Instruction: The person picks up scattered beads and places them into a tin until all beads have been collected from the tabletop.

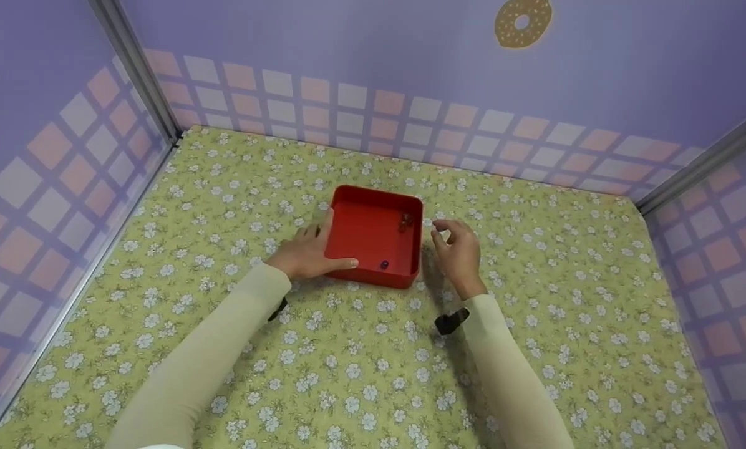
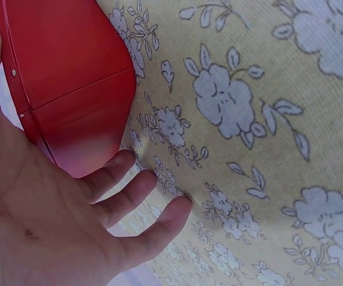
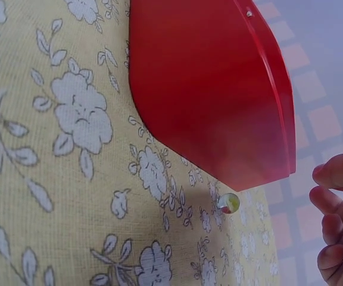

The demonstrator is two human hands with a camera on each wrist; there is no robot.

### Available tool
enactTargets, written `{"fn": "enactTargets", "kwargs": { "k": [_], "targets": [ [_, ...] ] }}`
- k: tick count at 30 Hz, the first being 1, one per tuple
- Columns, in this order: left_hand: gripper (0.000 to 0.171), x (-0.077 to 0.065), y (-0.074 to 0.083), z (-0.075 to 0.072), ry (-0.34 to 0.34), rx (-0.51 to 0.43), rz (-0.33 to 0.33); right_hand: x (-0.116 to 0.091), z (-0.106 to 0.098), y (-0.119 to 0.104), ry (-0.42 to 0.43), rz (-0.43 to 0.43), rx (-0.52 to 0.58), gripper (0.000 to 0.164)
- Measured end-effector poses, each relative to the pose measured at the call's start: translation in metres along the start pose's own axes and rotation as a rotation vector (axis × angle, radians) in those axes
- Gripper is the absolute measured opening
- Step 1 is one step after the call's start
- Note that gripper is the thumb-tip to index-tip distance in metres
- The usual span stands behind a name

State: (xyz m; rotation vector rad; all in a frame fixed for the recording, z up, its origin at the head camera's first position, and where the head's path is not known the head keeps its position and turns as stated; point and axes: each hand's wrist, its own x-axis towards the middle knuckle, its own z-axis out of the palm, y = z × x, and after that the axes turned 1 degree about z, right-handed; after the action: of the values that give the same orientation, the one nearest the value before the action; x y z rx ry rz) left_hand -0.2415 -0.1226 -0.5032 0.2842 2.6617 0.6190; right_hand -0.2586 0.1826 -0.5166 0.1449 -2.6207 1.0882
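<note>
A square red box (image 1: 373, 234) with low walls lies on the flowered cloth. My left hand (image 1: 310, 249) rests over its near left corner, thumb stretched across the front rim, other fingers outside the left wall. Three loose fingers show below the box corner in the left wrist view. Inside the box are a dark blue marble (image 1: 384, 264) and brownish marbles (image 1: 405, 221). Just right of the box hovers my right hand (image 1: 460, 252), fingers loosely bent, with a gap between thumb and forefinger. The right wrist view shows a clear marble (image 3: 228, 203) outside the box, apart from those fingers.
Yellow cloth (image 1: 348, 368) with white flowers covers the surface. Purple walls with pink and white checks, including the back wall (image 1: 379, 50), stand behind and at both sides. Metal posts (image 1: 139, 68) mark the corners.
</note>
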Motion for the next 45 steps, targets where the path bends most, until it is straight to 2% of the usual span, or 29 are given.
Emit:
{"fn": "enactTargets", "kwargs": {
  "k": [22,45],
  "targets": [
    [0.126,-0.002,0.000,-0.002,-0.020,-0.009,0.005,-0.003,0.002,0.007,-0.021,0.057,0.001,0.019],
    [0.122,-0.001,0.000,-0.002,-0.021,-0.009,-0.008,-0.007,0.004,0.015,-0.128,0.081,0.059,0.022]
  ]
}}
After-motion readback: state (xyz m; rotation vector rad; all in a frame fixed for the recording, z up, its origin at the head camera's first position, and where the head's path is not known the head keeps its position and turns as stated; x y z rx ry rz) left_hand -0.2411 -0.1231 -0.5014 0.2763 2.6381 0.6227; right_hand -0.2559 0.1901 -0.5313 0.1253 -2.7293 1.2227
